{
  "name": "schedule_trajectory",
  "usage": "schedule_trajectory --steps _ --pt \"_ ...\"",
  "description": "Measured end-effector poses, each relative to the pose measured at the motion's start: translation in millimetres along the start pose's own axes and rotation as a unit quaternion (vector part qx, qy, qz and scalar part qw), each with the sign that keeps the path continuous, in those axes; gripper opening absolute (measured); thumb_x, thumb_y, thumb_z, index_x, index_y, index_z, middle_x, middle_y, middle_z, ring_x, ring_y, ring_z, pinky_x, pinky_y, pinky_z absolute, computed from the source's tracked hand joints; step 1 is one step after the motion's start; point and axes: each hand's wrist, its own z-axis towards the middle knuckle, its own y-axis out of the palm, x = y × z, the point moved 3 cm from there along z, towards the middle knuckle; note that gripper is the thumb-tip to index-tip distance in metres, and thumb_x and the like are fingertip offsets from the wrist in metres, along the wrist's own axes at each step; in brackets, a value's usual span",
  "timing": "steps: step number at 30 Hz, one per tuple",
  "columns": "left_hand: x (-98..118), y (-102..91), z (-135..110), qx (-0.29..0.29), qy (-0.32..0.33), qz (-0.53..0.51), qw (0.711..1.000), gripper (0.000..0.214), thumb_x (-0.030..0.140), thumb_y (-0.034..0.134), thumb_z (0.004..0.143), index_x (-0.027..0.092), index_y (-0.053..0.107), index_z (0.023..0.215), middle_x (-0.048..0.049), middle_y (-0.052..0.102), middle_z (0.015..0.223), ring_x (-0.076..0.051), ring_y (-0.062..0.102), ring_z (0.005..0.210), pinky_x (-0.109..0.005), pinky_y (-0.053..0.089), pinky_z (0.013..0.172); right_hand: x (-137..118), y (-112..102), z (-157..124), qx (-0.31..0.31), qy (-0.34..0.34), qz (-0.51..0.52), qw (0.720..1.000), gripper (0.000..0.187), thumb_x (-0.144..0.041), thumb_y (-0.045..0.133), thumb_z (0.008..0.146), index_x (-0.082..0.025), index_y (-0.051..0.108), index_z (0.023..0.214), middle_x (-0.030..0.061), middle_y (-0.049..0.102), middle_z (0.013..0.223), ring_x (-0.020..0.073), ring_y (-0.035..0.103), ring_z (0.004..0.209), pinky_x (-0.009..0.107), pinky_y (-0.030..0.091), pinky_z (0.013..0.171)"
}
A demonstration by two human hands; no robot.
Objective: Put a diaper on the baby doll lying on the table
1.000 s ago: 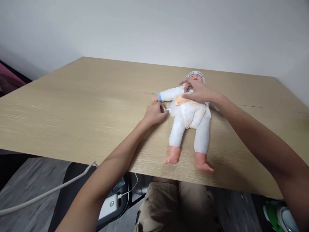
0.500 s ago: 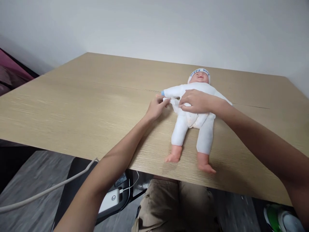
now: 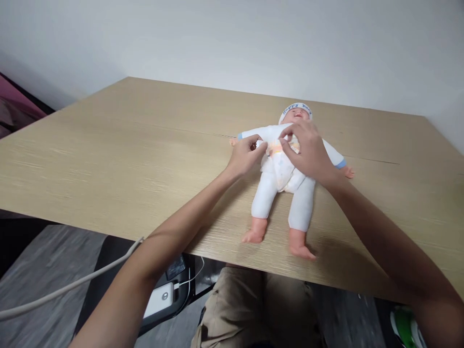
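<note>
A baby doll (image 3: 264, 198) in a white outfit lies on its back, its feet toward me. A white diaper (image 3: 282, 169) with an orange-patterned front is around its hips. My left hand (image 3: 248, 154) is closed in a pinch on the diaper's side tab, at the doll's waist. Above the doll's belly, my right hand (image 3: 308, 150) is curled, with thumb and forefinger tips close together near the diaper's top edge. Whatever may be between those tips is too small to make out. The right hand hides part of the doll's chest and the diaper's far side.
The wooden table (image 3: 126, 159) runs back to a pale wall (image 3: 232, 48). Below its front edge are a white device (image 3: 159, 299) with a thin cable, a thick pale cable (image 3: 72, 287) and my knees (image 3: 235, 304). A green object (image 3: 404, 324) is at the lower right.
My right hand has lifted off the doll's belly and turned upward, uncovering the orange-patterned diaper front. My left hand has shifted right and slightly up, closer to the waist.
</note>
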Motion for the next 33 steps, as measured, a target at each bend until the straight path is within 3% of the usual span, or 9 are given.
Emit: schedule_trajectory --steps 2,4,9,12,16,20,25,29,33 --pt "3 6.7 2 -0.002 -0.004 -0.003 1.0 0.027 0.026 0.062 0.097 0.02 0.057 0.071 0.0034 0.049 0.066 -0.015 0.042 0.066 -0.032 0.03 0.066 6 -3 -10 0.028 0.062 0.037 0.997 0.006 -0.031 0.063 0.105 -0.027 0.063 0.1 0.0038 0.066 0.09 0.0264 0.062 0.087 0.044 0.05 0.089" --pt "6 15.8 4 -0.011 -0.003 -0.009 1.0 0.03 0.026 0.062 0.099 0.021 0.053 0.071 0.0035 0.046 0.067 -0.014 0.041 0.067 -0.032 0.029 0.066 11 -2 -15 0.017 0.107 0.074 0.991 0.016 -0.036 0.067 0.104 -0.027 0.059 0.094 0.0002 0.062 0.081 0.0218 0.055 0.074 0.04 0.046 0.078" --pt "6 37.8 6 -0.028 0.028 -0.04 0.998 0.043 0.041 0.063 0.107 0.023 0.04 0.076 0.0038 0.039 0.073 -0.015 0.038 0.071 -0.032 0.029 0.067 9 -1 -13 -0.031 0.125 0.117 0.985 0.047 -0.063 0.06 0.111 -0.026 0.058 0.083 -0.0005 0.059 0.077 0.0194 0.049 0.072 0.038 0.04 0.073" --pt "2 42.3 1 -0.033 0.072 -0.057 0.995 0.035 0.043 0.071 0.103 0.023 0.046 0.087 0.0046 0.041 0.077 -0.015 0.04 0.073 -0.031 0.035 0.071 7 0 -10 -0.048 0.137 0.099 0.985 0.053 -0.069 0.06 0.11 -0.025 0.056 0.08 0.0004 0.06 0.078 0.0199 0.051 0.074 0.038 0.039 0.073" --pt "-6 39.1 -7 -0.036 0.095 -0.077 0.992 0.04 0.049 0.081 0.095 0.025 0.055 0.115 0.0053 0.044 0.083 -0.016 0.045 0.075 -0.031 0.04 0.074 9 5 -7 -0.048 0.138 0.023 0.989 0.044 -0.053 0.064 0.109 -0.026 0.049 0.077 0.0017 0.061 0.079 0.0208 0.053 0.076 0.038 0.04 0.074" --pt "-13 35.9 -10 -0.038 0.062 -0.11 0.991 0.045 0.059 0.071 0.101 0.026 0.062 0.13 0.0017 0.05 0.086 -0.019 0.051 0.078 -0.035 0.043 0.075 13 7 -6 -0.057 0.161 0.02 0.985 0.032 -0.039 0.064 0.106 -0.026 0.052 0.079 0.0003 0.061 0.076 0.0203 0.053 0.074 0.037 0.04 0.072" --pt "-21 36.9 -9 -0.015 0.032 -0.154 0.988 0.037 0.059 0.076 0.103 0.025 0.075 0.117 0.0034 0.043 0.078 -0.017 0.044 0.072 -0.034 0.04 0.07 11 4 -6 -0.042 0.166 0.018 0.985 0.027 -0.031 0.066 0.102 -0.026 0.051 0.08 -0.0001 0.061 0.077 0.0199 0.054 0.075 0.037 0.041 0.075" --pt "-29 39.0 -6 -0.017 0.013 -0.182 0.983 0.042 0.064 0.08 0.1 0.025 0.076 0.114 0.0038 0.042 0.077 -0.015 0.042 0.071 -0.033 0.035 0.067 12 4 -9 -0.027 0.166 0.024 0.985 0.013 -0.025 0.07 0.097 -0.026 0.056 0.097 -0.0023 0.06 0.081 0.019 0.057 0.074 0.036 0.046 0.077" --pt "-32 40.6 -4 -0.02 0.015 -0.169 0.985 0.044 0.067 0.079 0.098 0.026 0.074 0.112 0.0035 0.041 0.076 -0.016 0.042 0.069 -0.031 0.035 0.065 15 5 -9 -0.03 0.163 0.038 0.985 0.015 -0.024 0.069 0.098 -0.026 0.06 0.11 -0.0018 0.062 0.085 0.0203 0.06 0.077 0.037 0.05 0.078"
